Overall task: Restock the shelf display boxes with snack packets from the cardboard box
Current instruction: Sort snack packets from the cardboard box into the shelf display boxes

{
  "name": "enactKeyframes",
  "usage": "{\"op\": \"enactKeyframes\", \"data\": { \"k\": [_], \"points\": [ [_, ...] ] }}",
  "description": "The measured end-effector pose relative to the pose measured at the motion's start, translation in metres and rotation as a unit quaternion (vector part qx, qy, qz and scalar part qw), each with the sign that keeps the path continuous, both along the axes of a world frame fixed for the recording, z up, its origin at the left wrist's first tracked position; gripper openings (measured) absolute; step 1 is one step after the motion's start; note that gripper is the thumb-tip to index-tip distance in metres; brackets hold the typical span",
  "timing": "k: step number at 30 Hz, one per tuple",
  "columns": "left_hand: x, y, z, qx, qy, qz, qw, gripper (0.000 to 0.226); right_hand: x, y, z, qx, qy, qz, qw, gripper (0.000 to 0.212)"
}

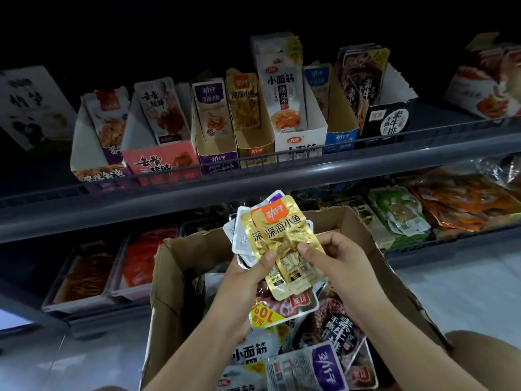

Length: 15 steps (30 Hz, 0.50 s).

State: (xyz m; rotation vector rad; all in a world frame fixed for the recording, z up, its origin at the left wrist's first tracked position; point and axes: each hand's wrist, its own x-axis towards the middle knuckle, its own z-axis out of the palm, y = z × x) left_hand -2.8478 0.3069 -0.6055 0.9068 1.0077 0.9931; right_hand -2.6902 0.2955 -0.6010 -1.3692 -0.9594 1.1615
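Head cam, looks fwd/down, close over box (180,263); shelf (253,179) dim, prob. near.

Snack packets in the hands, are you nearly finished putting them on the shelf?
Not nearly. Done: the display boxes on the shelf already hold some packets. In hand: the left hand and right hand both grip a fan of packets, gold packets in front, above the cardboard box. Left: many loose packets still fill that box.
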Motion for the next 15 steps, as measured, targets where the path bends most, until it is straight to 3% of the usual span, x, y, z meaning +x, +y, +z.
{"op": "enactKeyframes", "data": {
  "k": [4, 8, 12, 13, 15],
  "points": [
    [0.002, -0.002, 0.003, -0.019, -0.01, 0.01, 1.0, 0.047, 0.0, 0.002, 0.001, -0.043, 0.016, 0.045, 0.998, 0.022],
    [0.002, 0.001, 0.009, -0.089, -0.02, 0.03, 0.995, 0.038, 0.005, 0.002, 0.003, -0.055, 0.028, 0.086, 0.994, 0.017],
    [-0.004, 0.011, -0.003, -0.125, -0.016, 0.065, 0.99, 0.075, 0.012, 0.004, 0.008, -0.061, 0.098, 0.082, 0.99, 0.015],
    [-0.007, 0.013, -0.004, -0.131, -0.018, 0.077, 0.988, 0.074, 0.013, 0.005, 0.008, -0.065, 0.13, 0.071, 0.987, 0.013],
    [-0.007, 0.011, 0.007, -0.13, -0.02, 0.079, 0.988, 0.045, 0.018, 0.007, 0.01, -0.074, 0.181, 0.058, 0.979, 0.018]
  ]
}}
